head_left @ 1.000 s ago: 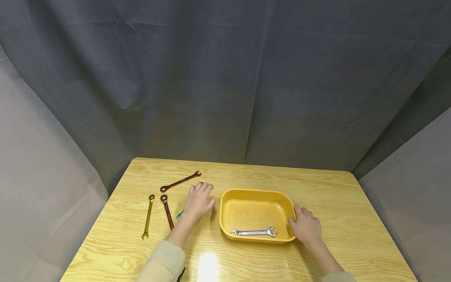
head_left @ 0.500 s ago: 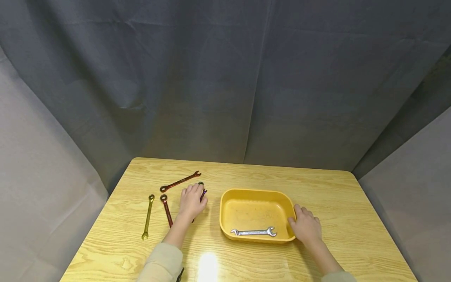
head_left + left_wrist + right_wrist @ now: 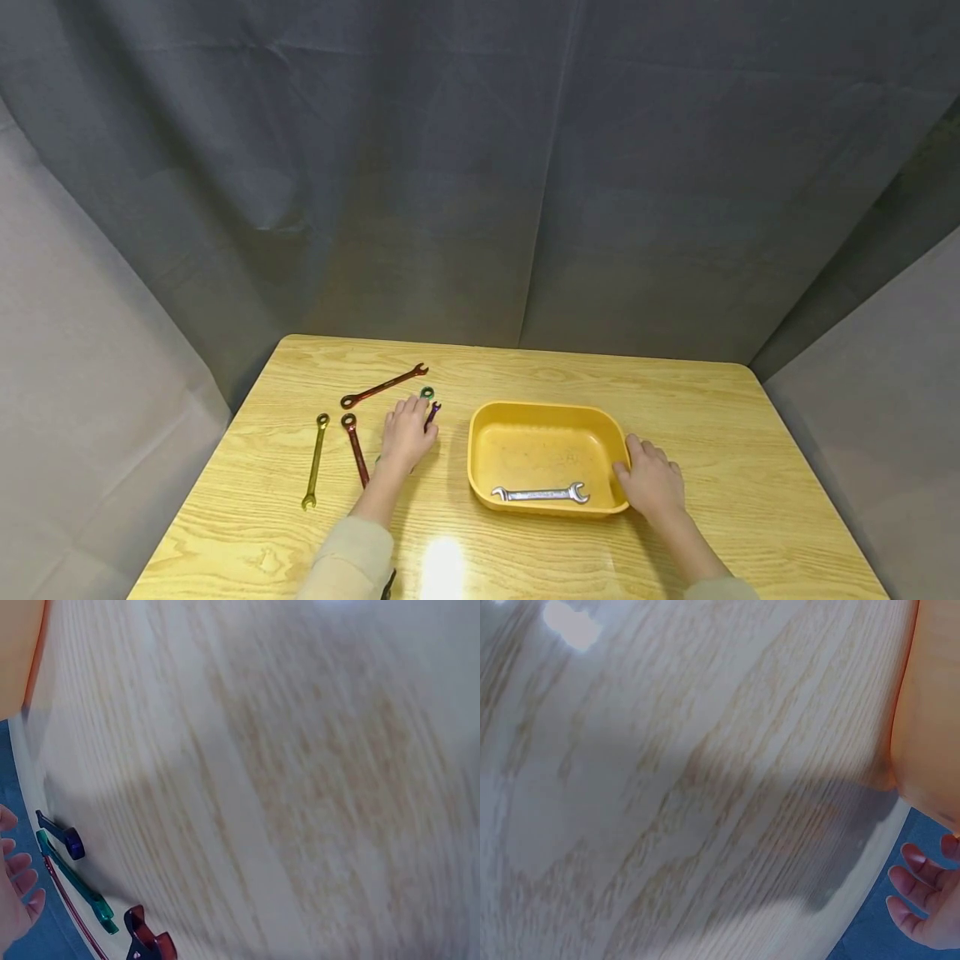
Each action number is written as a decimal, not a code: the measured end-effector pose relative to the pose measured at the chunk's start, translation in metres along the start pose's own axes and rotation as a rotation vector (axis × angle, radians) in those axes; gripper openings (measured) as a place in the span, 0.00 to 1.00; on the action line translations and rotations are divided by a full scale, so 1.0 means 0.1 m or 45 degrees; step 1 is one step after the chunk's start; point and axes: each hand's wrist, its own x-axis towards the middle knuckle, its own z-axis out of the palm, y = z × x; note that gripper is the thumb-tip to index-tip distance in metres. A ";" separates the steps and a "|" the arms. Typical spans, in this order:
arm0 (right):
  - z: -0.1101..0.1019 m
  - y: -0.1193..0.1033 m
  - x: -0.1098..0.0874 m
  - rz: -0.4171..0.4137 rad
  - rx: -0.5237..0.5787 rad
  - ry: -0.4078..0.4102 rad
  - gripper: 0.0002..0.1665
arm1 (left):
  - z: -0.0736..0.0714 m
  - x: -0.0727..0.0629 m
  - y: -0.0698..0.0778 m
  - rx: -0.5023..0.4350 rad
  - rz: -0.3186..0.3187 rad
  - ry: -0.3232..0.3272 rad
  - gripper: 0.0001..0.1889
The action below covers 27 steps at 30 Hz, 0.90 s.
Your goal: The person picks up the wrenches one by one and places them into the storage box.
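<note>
My left hand [image 3: 407, 431] is over a purple wrench [image 3: 432, 415] and a green wrench [image 3: 427, 392], covering most of both in the head view. The left wrist view shows its fingers [image 3: 22, 883] loosely bent and apart, above the purple wrench [image 3: 64, 835] and green wrench [image 3: 77, 881]. Over at the yellow plastic bin [image 3: 551, 408], my right hand [image 3: 654, 482] holds the right rim, thumb lapped over the edge and fingers outside. Inside the bin, a silver open-end wrench [image 3: 542, 496] lies along the near wall.
Left of my left hand lie a yellow-green wrench [image 3: 316, 462] and a dark red wrench [image 3: 356, 450]. Another red wrench [image 3: 384, 387] lies behind them. Part of a dark object [image 3: 387, 586] shows beside my left sleeve. Grey curtains [image 3: 420, 208] surround the wooden table [image 3: 675, 387].
My left hand has moved left and slightly toward me, off the spot beside the bin, uncovering the purple wrench's end and green ring. My right hand and the bin have stayed put.
</note>
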 end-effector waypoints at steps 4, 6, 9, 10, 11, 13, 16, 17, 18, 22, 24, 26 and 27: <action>0.00 0.00 0.00 -0.001 0.000 0.003 0.27 | 0.02 0.00 0.01 -0.002 -0.032 -0.029 0.21; 0.01 0.01 0.00 -0.003 -0.004 0.008 0.26 | 0.03 0.00 0.02 0.007 -0.044 -0.041 0.21; 0.01 0.01 0.01 -0.009 -0.013 0.017 0.25 | 0.05 0.01 0.04 0.018 -0.061 -0.058 0.21; 0.01 0.01 0.01 -0.010 -0.014 0.019 0.25 | 0.05 0.01 0.04 0.018 -0.064 -0.058 0.20; 0.01 0.01 0.01 -0.011 -0.013 0.018 0.25 | 0.06 0.01 0.05 0.019 -0.072 -0.063 0.20; 0.01 0.01 0.01 -0.009 -0.012 0.017 0.26 | 0.07 0.01 0.06 0.016 -0.088 -0.073 0.20; 0.01 0.01 0.01 -0.005 -0.010 0.011 0.27 | 0.09 0.02 0.06 0.013 -0.105 -0.078 0.19; 0.01 0.01 0.01 -0.006 -0.010 0.010 0.27 | 0.09 0.02 0.07 0.014 -0.111 -0.082 0.20; 0.01 0.01 0.01 -0.006 -0.011 0.011 0.27 | 0.10 0.03 0.07 0.016 -0.112 -0.082 0.20; 0.01 0.01 0.01 -0.015 -0.013 0.030 0.25 | 0.13 0.04 0.08 0.039 -0.109 -0.093 0.20; 0.02 0.02 0.00 -0.020 -0.013 0.042 0.25 | 0.14 0.04 0.10 0.041 -0.112 -0.099 0.20; 0.02 0.03 0.00 -0.020 -0.013 0.050 0.25 | 0.15 0.04 0.11 0.034 -0.116 -0.096 0.20; 0.03 0.03 0.00 -0.021 -0.012 0.053 0.24 | 0.15 0.03 0.12 0.030 -0.117 -0.089 0.19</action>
